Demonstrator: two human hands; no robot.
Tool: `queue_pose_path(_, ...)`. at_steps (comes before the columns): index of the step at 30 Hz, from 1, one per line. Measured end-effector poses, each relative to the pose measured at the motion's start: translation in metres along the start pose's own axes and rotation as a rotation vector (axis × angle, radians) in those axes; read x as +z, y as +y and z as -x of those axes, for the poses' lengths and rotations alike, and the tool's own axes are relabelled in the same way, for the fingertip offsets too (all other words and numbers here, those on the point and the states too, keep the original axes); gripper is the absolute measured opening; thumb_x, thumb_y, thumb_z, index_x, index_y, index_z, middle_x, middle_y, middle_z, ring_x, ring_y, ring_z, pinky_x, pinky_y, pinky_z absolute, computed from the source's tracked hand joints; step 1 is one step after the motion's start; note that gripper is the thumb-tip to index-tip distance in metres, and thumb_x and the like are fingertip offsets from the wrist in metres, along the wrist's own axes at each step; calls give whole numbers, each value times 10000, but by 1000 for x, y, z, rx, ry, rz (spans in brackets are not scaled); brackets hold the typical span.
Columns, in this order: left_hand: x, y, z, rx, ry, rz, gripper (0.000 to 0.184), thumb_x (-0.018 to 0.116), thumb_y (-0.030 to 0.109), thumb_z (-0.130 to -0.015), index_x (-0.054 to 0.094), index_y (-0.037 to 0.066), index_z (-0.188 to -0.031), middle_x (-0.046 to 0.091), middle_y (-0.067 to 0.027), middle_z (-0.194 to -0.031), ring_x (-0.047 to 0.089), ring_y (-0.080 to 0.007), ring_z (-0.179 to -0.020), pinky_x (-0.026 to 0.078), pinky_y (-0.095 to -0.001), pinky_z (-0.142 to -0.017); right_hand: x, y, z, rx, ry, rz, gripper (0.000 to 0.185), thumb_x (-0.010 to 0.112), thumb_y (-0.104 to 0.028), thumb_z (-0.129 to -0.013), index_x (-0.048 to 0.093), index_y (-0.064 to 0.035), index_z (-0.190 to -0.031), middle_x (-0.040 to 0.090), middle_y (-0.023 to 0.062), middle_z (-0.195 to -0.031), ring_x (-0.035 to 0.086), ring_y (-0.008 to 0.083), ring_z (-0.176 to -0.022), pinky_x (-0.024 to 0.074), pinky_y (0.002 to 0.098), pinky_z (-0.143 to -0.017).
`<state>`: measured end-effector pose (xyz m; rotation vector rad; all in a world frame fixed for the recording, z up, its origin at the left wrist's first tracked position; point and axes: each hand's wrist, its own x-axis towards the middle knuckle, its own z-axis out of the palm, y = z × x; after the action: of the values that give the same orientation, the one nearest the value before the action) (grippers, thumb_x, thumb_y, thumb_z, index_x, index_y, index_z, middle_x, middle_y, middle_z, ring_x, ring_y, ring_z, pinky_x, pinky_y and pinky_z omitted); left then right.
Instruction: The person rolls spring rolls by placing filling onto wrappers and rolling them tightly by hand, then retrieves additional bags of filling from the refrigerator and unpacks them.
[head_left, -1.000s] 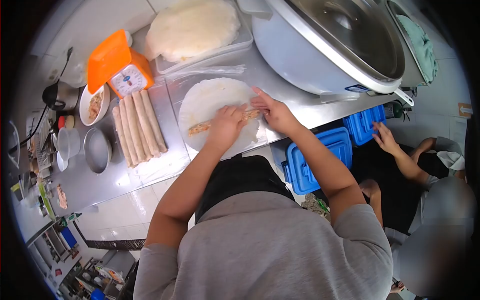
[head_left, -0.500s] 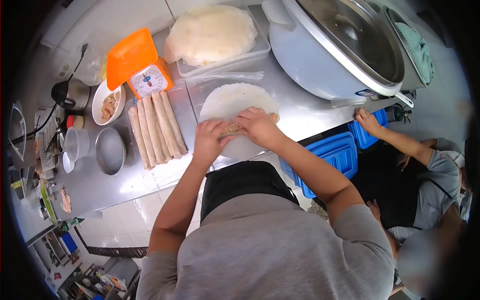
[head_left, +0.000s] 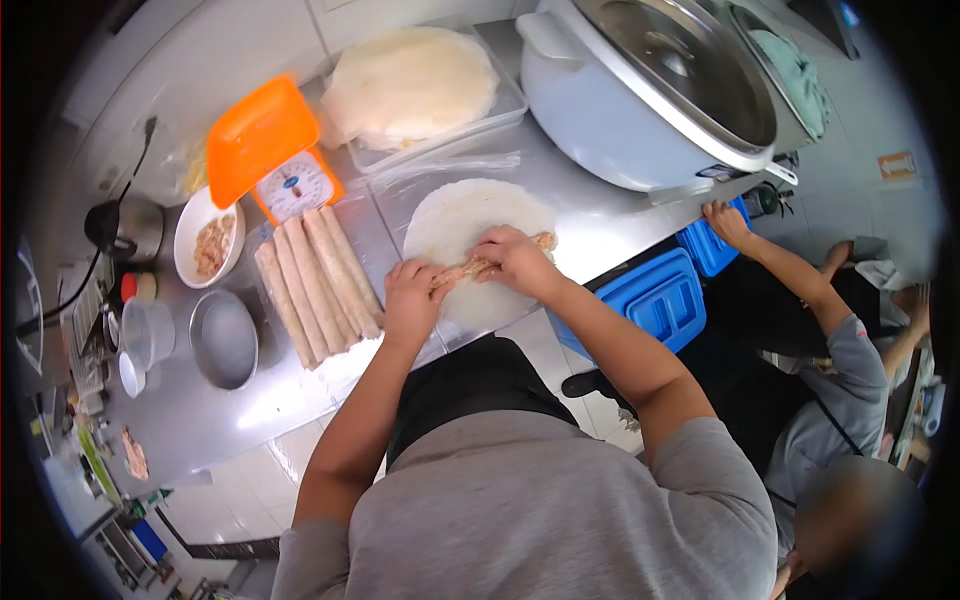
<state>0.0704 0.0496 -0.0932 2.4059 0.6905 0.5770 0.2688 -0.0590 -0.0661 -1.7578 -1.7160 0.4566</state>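
A round, pale wrapper sheet (head_left: pixel 478 208) lies flat on the steel table. Across it runs a strip of minced-meat filling (head_left: pixel 462 272), one end showing beyond my right hand. At the strip's left end, my left hand (head_left: pixel 412 300) has its fingers bent in and pressed on the filling. My right hand (head_left: pixel 514 262) pinches the strip farther right, thumb and fingertips closed around it. Several long rolled wrappers (head_left: pixel 318 285) lie side by side left of my left hand. More filling sits in a white bowl (head_left: pixel 181 240).
An orange kitchen scale (head_left: pixel 296 184) stands behind the rolls. A plastic tray (head_left: pixel 512 100) holds stacked wrapper sheets (head_left: pixel 412 85). At right is a large lidded pot (head_left: pixel 610 110). A metal pan (head_left: pixel 224 340) lies left. Another person's hand (head_left: pixel 728 222) touches the table edge near blue bins (head_left: pixel 650 305).
The view has shifted slightly. My hands stay on the filling, with more of the strip showing between them. The other person at right has moved a little.
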Motion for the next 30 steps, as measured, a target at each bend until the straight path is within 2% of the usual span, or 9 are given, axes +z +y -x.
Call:
queue_pose_path(3, -11, 16, 1, -9, 29, -32, 349, 764, 213, -677, 679, 88, -991, 597, -60, -969, 540, -280, -962, 380, -405, -892, -1, -7, -1, 47, -9, 12, 379, 777, -175, -629, 679, -68, -979, 599, 88, -928, 558, 291, -923, 443, 389, -833)
queue_pose_path(7, -3, 26, -11, 201, 31, -24, 312, 734, 230, -731, 693, 76, -999, 661, -83, -974, 571, -271, -965, 378, -406, -907, 7, -9, -7, -48, 115, 51, 198, 750, -144, -637, 691, -85, -817, 604, 60, -850, 552, 277, -859, 451, 387, -772)
queue_pose_path(14, 4, 9, 16, 67, 159, -22, 238, 690, 194, -778, 701, 37, -956, 677, -95, -1011, 588, -270, -975, 395, -412, -916, 3, -8, 5, -70, 130, 5, 42, 696, -157, -675, 685, -124, -698, 589, 46, -787, 539, 258, -836, 442, 373, -762)
queue_pose_path(17, 17, 11, 10, 114, 156, -91, 186, 681, 140, -769, 698, 61, -936, 677, -60, -1004, 587, -254, -965, 398, -409, -908, 23, 12, 2, -207, 227, 14, 45, 692, -164, -685, 698, -132, -717, 604, 43, -802, 540, 251, -845, 442, 369, -772)
queue_pose_path(20, 6, 24, 7, 76, 153, -44, 212, 688, 168, -764, 690, 68, -952, 680, -58, -975, 594, -258, -946, 416, -390, -890, 3, 6, -3, -152, 157, -30, 75, 696, -151, -695, 720, -131, -764, 615, 50, -796, 551, 250, -820, 444, 369, -771)
queue_pose_path(23, 13, 13, 10, 81, 155, -15, 301, 718, 192, -738, 673, 67, -1008, 651, -78, -1087, 578, -268, -986, 424, -384, -871, -14, 8, -1, -95, 185, -52, 92, 716, -160, -696, 723, -114, -775, 616, 54, -776, 554, 252, -775, 451, 360, -734)
queue_pose_path(26, 2, 34, 17, -154, 269, 35, 388, 741, 207, -715, 645, 75, -1066, 601, -100, -1159, 549, -288, -1021, 412, -401, -872, -45, 24, 12, 16, 234, -10, 106, 735, -160, -693, 720, -96, -777, 621, 50, -775, 550, 250, -753, 454, 348, -702)
queue_pose_path(29, -4, 44, 34, -42, 107, -119, 380, 760, 169, -692, 635, 79, -1039, 583, -91, -1109, 542, -294, -992, 409, -408, -854, -64, 40, 30, 95, 201, 30, 107, 744, -141, -697, 710, -82, -781, 624, 46, -780, 548, 250, -750, 459, 341, -704)
queue_pose_path(30, -4, 49, 35, 6, 58, -89, 302, 751, 161, -689, 631, 87, -957, 573, -86, -1023, 538, -291, -967, 396, -408, -847, -67, 42, 33, 103, 215, 21, 117, 746, -138, -691, 706, -79, -784, 623, 49, -779, 550, 254, -751, 461, 344, -707)
